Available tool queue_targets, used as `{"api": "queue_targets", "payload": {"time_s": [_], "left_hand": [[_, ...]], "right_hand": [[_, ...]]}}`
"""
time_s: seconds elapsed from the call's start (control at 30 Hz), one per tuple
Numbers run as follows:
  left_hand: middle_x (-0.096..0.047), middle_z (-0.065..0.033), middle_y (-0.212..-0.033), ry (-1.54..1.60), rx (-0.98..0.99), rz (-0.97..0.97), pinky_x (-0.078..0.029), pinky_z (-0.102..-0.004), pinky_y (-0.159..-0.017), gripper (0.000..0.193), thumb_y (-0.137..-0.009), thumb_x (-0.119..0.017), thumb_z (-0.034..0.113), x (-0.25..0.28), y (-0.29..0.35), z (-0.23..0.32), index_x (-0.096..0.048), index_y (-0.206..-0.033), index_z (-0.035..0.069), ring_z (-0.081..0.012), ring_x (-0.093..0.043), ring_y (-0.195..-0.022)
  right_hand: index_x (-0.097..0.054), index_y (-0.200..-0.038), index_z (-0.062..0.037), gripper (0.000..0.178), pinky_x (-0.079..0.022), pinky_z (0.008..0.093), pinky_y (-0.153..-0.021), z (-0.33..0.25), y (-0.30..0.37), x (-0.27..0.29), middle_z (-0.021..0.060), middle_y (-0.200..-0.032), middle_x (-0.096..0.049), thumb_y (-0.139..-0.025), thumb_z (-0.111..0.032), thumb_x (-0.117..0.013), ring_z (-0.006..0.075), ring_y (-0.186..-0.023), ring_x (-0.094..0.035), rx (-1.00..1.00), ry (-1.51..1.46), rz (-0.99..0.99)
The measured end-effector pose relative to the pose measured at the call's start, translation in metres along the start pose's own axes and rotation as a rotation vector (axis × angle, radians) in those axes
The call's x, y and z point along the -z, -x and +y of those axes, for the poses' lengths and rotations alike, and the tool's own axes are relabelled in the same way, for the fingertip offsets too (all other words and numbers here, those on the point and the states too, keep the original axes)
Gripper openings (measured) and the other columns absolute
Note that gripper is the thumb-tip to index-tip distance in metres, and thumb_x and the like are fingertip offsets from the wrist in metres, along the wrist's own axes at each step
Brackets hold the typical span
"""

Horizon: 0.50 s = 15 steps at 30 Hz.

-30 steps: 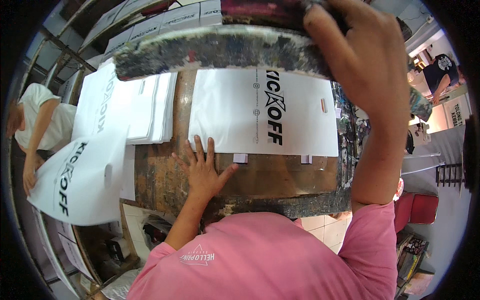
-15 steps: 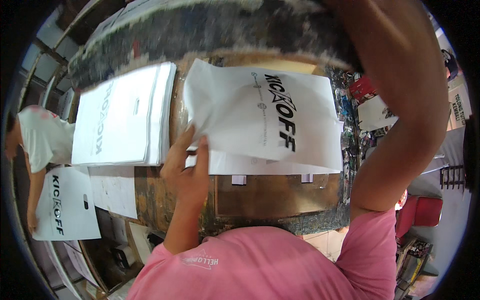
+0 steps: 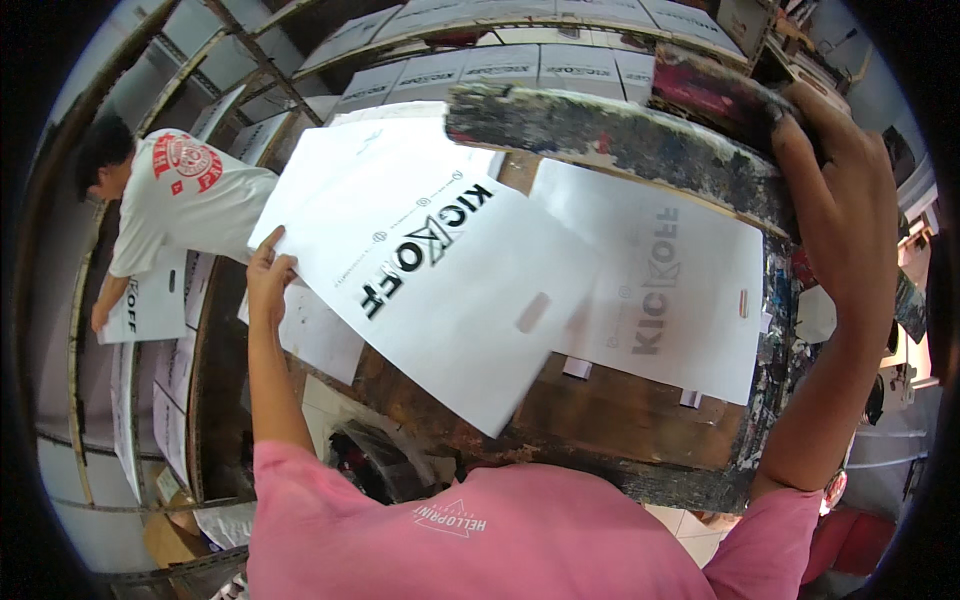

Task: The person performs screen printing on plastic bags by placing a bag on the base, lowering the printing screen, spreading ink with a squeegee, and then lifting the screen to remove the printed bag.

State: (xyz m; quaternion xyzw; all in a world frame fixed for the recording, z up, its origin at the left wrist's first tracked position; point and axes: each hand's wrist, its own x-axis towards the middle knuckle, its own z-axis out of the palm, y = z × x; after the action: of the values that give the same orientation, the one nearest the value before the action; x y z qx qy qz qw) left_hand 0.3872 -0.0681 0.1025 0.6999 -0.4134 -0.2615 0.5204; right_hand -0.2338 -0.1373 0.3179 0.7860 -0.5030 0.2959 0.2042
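My left hand (image 3: 268, 278) pinches the left edge of a white flat carrier bag (image 3: 470, 330) with bold black print and a cut-out handle slot. This bag slants across the table, partly over a stack of white bags (image 3: 350, 165) and partly over another white bag (image 3: 660, 300). That lower bag lies on the brown printing board (image 3: 610, 410), its print faint and grey. At the upper right, my right hand (image 3: 835, 150) is closed round the end of a raised, paint-stained screen-printing frame (image 3: 620, 145), above the lower bag.
At the left, a person in a white shirt (image 3: 190, 190) holds a printed bag (image 3: 150, 305) beside metal racks (image 3: 195, 400). More shelves (image 3: 460, 30) with laid-out printed bags line the back. Small white tabs (image 3: 577, 368) stick out at the board's near edge.
My left hand has carried the printed bag leftward off the board, towards the stack, uncovering the bag beneath. My right hand has come into view on the frame. The view has shifted left.
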Motion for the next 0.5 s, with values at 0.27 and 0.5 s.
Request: {"api": "queue_targets", "payload": {"time_s": [0.27, 0.5], "left_hand": [[-0.069, -0.0215, -0.125, -0.429, -0.39, 0.094, -0.051, -0.0383, -0.097, 0.053, -0.098, -0.069, 0.03, -0.069, 0.001, 0.064, -0.059, -0.137, -0.005, -0.0274, -0.066, -0.113], [-0.051, -0.0269, -0.144, 1.198, 0.378, -0.695, -0.039, -0.0544, -0.116, 0.102, -0.093, -0.046, 0.078, -0.216, 0.258, 0.101, -0.031, -0.153, -0.003, -0.0378, -0.053, -0.134]], "right_hand": [[-0.061, -0.123, -0.0002, 0.051, -0.047, 0.0534, -0.085, -0.016, 0.021, 0.004, 0.0269, -0.087, -0.068, -0.089, -0.039, -0.06, 0.0453, -0.088, -0.064, -0.069, 0.068, 0.071], [-0.063, -0.121, -0.0047, 0.048, -0.042, 0.0474, -0.089, -0.048, 0.155, -0.025, 0.0139, -0.102, -0.062, -0.084, -0.032, -0.076, 0.032, -0.1, -0.058, 0.014, -0.117, -0.608]]}}
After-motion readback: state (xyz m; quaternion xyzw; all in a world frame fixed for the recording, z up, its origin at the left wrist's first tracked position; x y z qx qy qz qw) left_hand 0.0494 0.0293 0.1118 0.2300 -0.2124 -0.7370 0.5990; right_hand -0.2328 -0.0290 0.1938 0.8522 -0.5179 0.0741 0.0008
